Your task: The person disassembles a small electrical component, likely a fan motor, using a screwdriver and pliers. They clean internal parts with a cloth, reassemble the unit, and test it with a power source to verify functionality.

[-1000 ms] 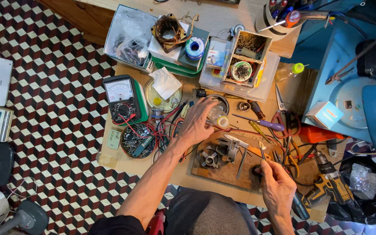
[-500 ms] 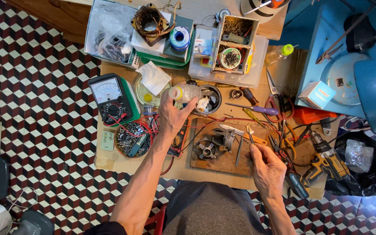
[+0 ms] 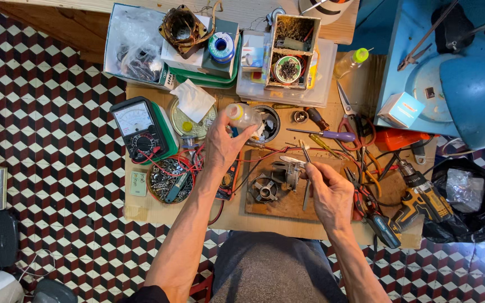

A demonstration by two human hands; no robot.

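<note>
MOVED: my left hand (image 3: 220, 147) has lifted the small clear bottle (image 3: 241, 114) toward the round tin (image 3: 267, 123) | HANDS: left wraps the bottle; right hand (image 3: 328, 193) pinches tweezers (image 3: 305, 154) over the motor part (image 3: 285, 175) | RISK: I judge the tilted bottle could drip onto wires | ROOM: crowded wooden board (image 3: 287, 205), checkered floor (image 3: 46, 140)

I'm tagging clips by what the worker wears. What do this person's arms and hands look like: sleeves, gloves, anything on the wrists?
Both forearms are bare to about the elbow. The left hand and right hand wear no gloves, and no watch, band or ring shows. A bit of dark sleeve appears on the left arm at the bottom edge. Short nails, as far as visible.
</note>
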